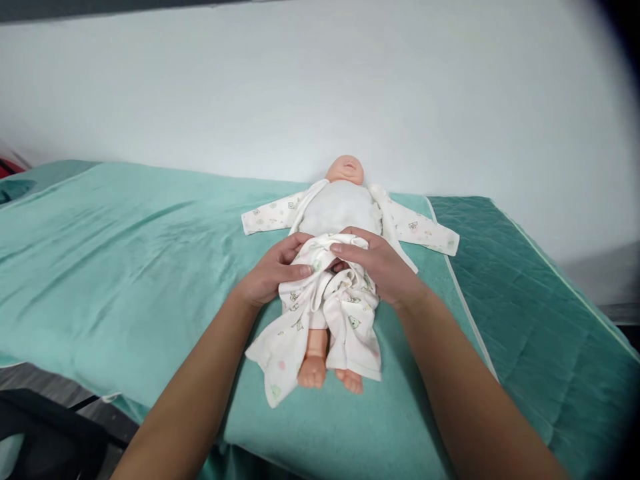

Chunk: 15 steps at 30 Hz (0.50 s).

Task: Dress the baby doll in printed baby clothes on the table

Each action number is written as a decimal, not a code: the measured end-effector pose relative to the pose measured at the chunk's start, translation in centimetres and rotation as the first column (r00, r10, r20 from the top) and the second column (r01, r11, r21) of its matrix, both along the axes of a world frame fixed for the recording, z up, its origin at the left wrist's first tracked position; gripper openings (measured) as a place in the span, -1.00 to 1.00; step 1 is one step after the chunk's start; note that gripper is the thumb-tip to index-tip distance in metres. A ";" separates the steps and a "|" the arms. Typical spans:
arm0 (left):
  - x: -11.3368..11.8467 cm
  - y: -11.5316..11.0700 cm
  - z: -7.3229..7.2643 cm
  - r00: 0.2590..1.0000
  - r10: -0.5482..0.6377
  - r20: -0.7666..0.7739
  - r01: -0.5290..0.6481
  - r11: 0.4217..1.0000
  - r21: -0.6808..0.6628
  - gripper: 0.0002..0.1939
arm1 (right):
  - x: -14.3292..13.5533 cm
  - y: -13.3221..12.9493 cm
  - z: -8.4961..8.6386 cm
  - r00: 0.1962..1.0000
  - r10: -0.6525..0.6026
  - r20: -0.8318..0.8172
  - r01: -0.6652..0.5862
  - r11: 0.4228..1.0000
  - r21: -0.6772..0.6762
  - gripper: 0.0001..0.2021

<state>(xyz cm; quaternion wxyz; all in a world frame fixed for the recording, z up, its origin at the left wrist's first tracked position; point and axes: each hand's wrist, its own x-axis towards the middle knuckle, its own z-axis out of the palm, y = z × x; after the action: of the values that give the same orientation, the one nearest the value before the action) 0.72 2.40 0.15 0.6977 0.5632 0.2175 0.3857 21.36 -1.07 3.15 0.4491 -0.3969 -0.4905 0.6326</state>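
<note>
A baby doll [345,170] lies on its back, head toward the wall, its white torso bare between the open sides of a printed white top [423,230]. Printed white trousers [353,320] are bunched over its hips and legs, and both feet stick out at the bottom. My left hand [277,267] pinches the left side of the gathered trousers, thumb on top. On the right side, my right hand [377,263] grips the same cloth near the waist, its fingertips partly hidden in the folds.
A light green sheet [125,267] covers the bed, with a darker quilted green cover [530,300] on the right. Behind stands a white wall [250,87]. A black object [45,433] is at the lower left, beside the bed.
</note>
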 end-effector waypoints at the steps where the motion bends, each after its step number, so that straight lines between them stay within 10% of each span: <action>1: 0.1 0.0 0.0 1.000 0.012 -0.006 -0.012 1.000 -0.006 -0.59 | 0.1 0.0 0.0 0.999 0.009 0.032 -0.010 1.000 0.019 -0.70; 9: 0.7 0.0 -0.4 0.992 0.126 0.004 -0.126 0.992 -0.004 -0.68 | 0.4 -0.1 -0.1 0.976 0.061 0.208 -0.093 0.985 0.144 -0.59; 15: 1.1 -0.4 -0.2 0.982 0.186 -0.014 -0.186 0.982 -0.015 -0.71 | 0.2 0.0 -0.5 1.000 0.001 -0.015 -0.001 0.999 0.051 -0.73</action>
<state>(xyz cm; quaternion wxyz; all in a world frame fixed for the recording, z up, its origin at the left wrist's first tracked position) 1.85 1.96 -0.03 0.6618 0.5372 0.2768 0.4437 21.59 -1.04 2.70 0.4624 -0.3804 -0.5035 0.6228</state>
